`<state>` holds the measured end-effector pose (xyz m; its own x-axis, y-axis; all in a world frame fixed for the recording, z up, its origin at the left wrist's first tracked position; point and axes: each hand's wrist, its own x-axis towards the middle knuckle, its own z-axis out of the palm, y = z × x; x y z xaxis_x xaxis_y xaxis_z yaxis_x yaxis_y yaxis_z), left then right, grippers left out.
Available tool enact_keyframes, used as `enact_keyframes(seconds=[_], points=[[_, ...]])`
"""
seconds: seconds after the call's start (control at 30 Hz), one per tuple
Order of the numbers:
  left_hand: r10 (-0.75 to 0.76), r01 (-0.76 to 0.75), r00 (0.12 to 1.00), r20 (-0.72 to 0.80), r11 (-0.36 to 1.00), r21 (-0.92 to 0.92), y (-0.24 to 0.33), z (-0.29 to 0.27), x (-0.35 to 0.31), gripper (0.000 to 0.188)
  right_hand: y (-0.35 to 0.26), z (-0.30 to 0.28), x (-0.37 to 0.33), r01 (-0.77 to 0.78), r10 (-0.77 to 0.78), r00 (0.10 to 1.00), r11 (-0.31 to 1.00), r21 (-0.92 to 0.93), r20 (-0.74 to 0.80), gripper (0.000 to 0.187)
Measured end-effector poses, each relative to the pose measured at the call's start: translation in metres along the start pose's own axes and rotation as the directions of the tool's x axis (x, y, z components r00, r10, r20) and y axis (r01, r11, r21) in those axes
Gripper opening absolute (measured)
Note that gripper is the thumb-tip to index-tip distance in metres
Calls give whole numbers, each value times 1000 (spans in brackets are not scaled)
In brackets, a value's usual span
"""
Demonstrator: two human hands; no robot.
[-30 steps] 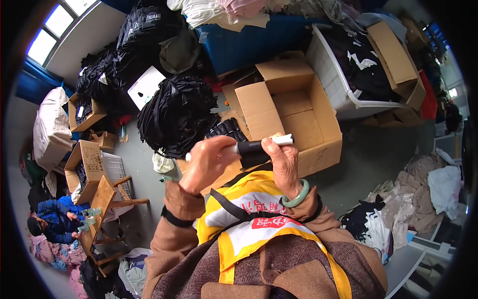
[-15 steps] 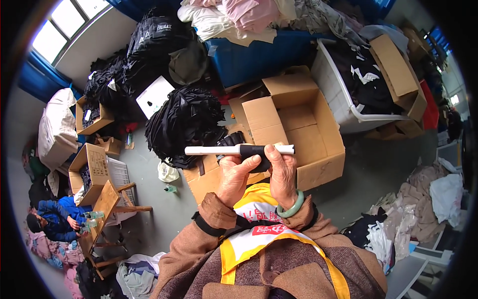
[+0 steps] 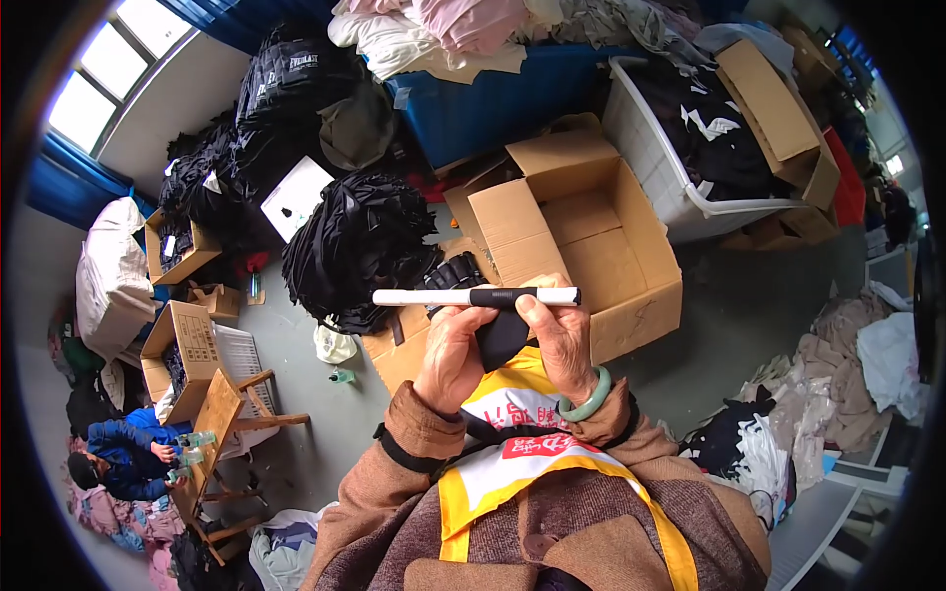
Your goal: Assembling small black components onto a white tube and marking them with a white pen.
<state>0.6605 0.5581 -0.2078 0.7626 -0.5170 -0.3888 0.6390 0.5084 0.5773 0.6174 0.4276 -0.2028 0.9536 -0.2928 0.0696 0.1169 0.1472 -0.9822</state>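
Note:
In front of my chest a white tube (image 3: 424, 296) lies level from left to right. Near its right end, a piece of black fabric (image 3: 501, 340) wraps it and hangs down below. My left hand (image 3: 453, 357) pinches the fabric just under the tube, thumb pointing right. My right hand (image 3: 558, 345), with a pale green bangle at its wrist, grips the fabric and the tube close to its right end, thumb in front. Its other fingers are partly hidden behind the tube.
Beyond my hands stands an open cardboard box (image 3: 591, 256), with a black fabric heap (image 3: 360, 251) left of it. Behind are a white bin (image 3: 645, 148) and a blue container (image 3: 473, 113). At left, a person (image 3: 123, 458) sits by a wooden bench (image 3: 212, 424). Garments (image 3: 823, 379) pile up at right.
My left hand has dropped slightly and shifted left. More black fabric now hangs below the tube between my hands, while a narrower band wraps it. The view has shifted slightly.

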Motion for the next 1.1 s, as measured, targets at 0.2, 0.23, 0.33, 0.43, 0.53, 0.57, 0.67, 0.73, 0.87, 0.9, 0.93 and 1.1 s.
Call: enact_keyframes(seconds=[0.2, 0.23, 0.33, 0.43, 0.53, 0.57, 0.67, 0.73, 0.87, 0.9, 0.93, 1.1], points=[[-57, 59, 998, 24, 996, -73, 13, 6, -13, 16, 0, 1, -3, 47, -48, 998, 999, 26, 34, 12], [-53, 56, 998, 36, 995, -84, 14, 5, -13, 18, 2, -2, 0, 94, -94, 993, 996, 2, 65, 13], [3, -1, 1000, 20, 997, -75, 12, 6, -15, 18, 2, -3, 4, 191, -183, 974, 981, -43, 134, 16], [106, -107, 994, -32, 994, -31, 5, 7, -15, 17, -5, 5, 1, -112, 80, 992, 918, 379, 100, 15], [222, -221, 974, 35, 974, -44, -6, 8, -13, 16, 2, 9, 1, -220, 184, 975, 867, 446, 123, 16], [223, -222, 974, 35, 974, -45, -8, 9, -12, 16, 5, 9, 1, -271, 234, 963, 835, 479, 136, 17], [193, -196, 980, -57, 979, -48, -10, 10, -11, 16, 11, 8, 0, -199, 180, 980, 902, 383, 87, 18], [173, -176, 983, -55, 982, -65, -9, 10, -11, 16, 10, 6, 1, -164, 151, 986, 929, 332, 65, 18], [168, -173, 984, -59, 981, -84, -5, 9, -14, 16, 4, -2, 5, -236, 187, 953, 952, 197, 237, 20], [208, -212, 976, -60, 975, -71, -5, 9, -12, 16, 6, -4, 6, -290, 227, 951, 890, 352, 210, 20], [247, -251, 967, -61, 966, -57, -4, 9, -11, 16, 8, -5, 8, -329, 270, 944, 802, 499, 189, 21], [290, -298, 945, -153, 954, -29, -10, 14, -10, 17, 17, 4, 5, -336, 308, 940, 747, 574, 149, 24]])
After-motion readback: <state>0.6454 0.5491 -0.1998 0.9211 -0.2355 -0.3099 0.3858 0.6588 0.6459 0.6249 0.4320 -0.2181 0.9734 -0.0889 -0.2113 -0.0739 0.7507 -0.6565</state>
